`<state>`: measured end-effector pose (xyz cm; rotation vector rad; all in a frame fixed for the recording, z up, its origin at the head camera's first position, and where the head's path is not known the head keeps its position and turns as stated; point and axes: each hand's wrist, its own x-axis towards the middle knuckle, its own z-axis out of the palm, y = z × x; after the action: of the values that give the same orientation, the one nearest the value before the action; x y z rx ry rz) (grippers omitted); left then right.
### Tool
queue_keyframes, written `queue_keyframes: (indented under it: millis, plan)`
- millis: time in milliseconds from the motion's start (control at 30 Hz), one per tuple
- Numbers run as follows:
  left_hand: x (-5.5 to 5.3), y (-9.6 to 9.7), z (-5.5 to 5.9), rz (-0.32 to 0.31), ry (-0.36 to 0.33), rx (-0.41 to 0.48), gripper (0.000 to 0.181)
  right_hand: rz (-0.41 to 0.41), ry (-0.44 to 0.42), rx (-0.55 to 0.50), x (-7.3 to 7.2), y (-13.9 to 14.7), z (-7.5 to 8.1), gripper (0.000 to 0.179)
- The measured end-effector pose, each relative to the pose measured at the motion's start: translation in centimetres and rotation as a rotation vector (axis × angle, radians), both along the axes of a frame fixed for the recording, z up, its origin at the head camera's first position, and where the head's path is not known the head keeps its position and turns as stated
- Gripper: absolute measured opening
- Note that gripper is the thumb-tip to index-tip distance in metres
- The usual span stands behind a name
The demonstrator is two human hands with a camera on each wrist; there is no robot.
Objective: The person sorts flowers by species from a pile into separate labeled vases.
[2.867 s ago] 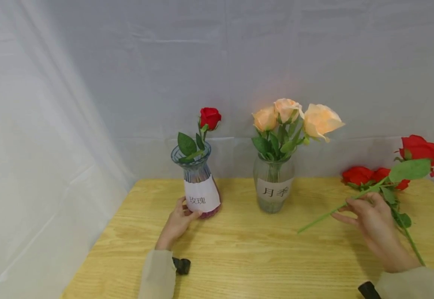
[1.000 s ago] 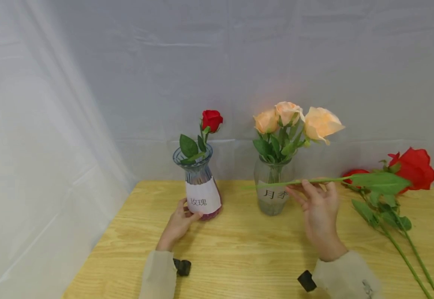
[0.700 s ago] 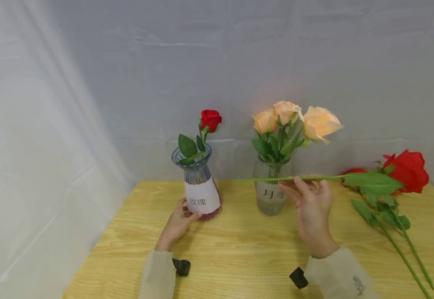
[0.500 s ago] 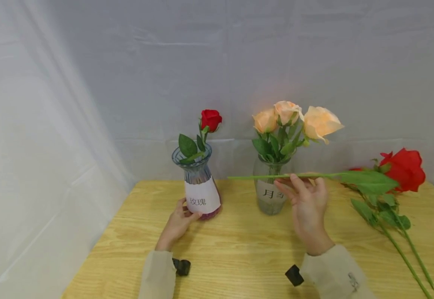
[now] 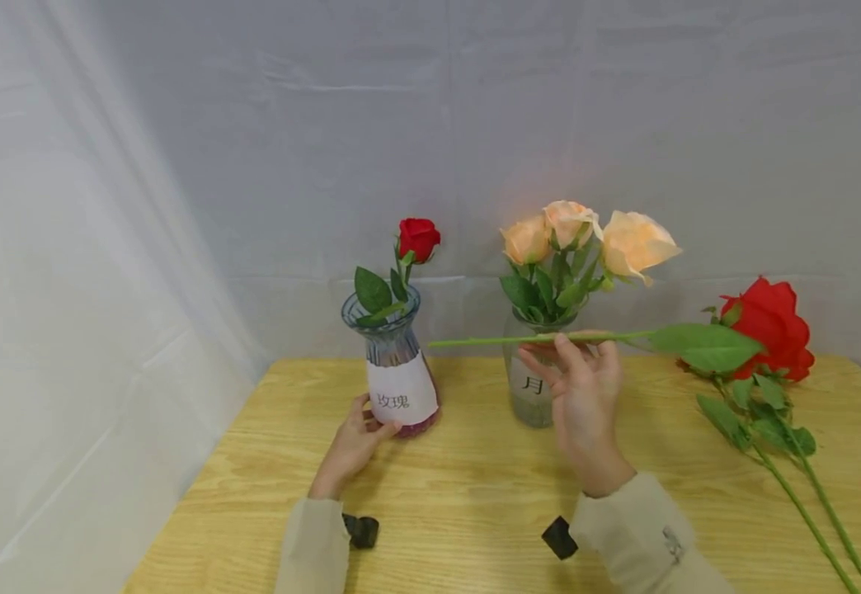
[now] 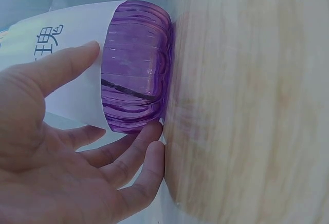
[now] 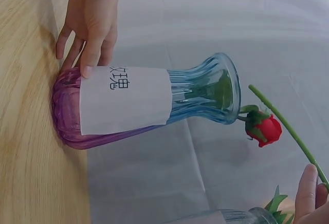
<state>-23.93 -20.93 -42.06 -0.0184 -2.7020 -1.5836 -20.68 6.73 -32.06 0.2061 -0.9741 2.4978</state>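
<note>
Nearest to me, at the bottom of the head view, two beige sleeves come in over a wooden table (image 5: pixel 475 511). My left hand (image 5: pixel 349 450), lower centre-left, rests at the foot of a blue-and-purple glass vase (image 5: pixel 395 363); its fingers lie nearly straight, the thumb on the white paper label and the fingertips (image 6: pixel 149 131) touching the purple base where it meets the table.

My right hand (image 5: pixel 582 396), just right of centre, is raised off the table and pinches the green stem of a red rose (image 5: pixel 768 326) between thumb and fingertips. The stem lies almost level. Its cut end points left and hangs in open air just right of the blue vase's rim, not touching it. The bloom sits at the right of the frame.

Directly behind this hand stands a clear glass vase (image 5: pixel 534 388) holding three peach roses (image 5: pixel 586 235); the held stem crosses in front of its neck. The blue vase holds one small red rose (image 5: pixel 418 238), upright.

Bare table lies between the two vases and in front of them. At lower right, loose leafy stems (image 5: pixel 794 470) lie on the table, running toward the right-hand corner. The table's left edge falls away at lower left. A white cloth backdrop (image 5: pixel 430 124) closes off the far side.
</note>
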Motion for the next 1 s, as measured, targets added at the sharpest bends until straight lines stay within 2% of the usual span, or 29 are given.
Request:
queue_keyframes:
  millis: [367, 700, 900, 1000]
  plan:
    - [0.0, 0.0, 0.0, -0.002, -0.005, -0.007, 0.071, -0.005, 0.078, 0.044, -0.1, -1.8, 0.5, 0.004]
    - [0.1, 0.2, 0.2, -0.017, 0.011, 0.007, 0.071, -0.031, 0.144, 0.146, -0.7, -3.2, 1.1, 0.009]
    - [0.1, -0.1, -0.1, -0.028, 0.028, 0.031, 0.076, -0.028, 0.144, 0.256, -1.2, -3.9, 1.6, 0.009]
    - [0.0, -0.3, -0.5, -0.043, 0.064, 0.022, 0.079, -0.026, 0.140, 0.312, -1.4, -4.4, 2.0, 0.009]
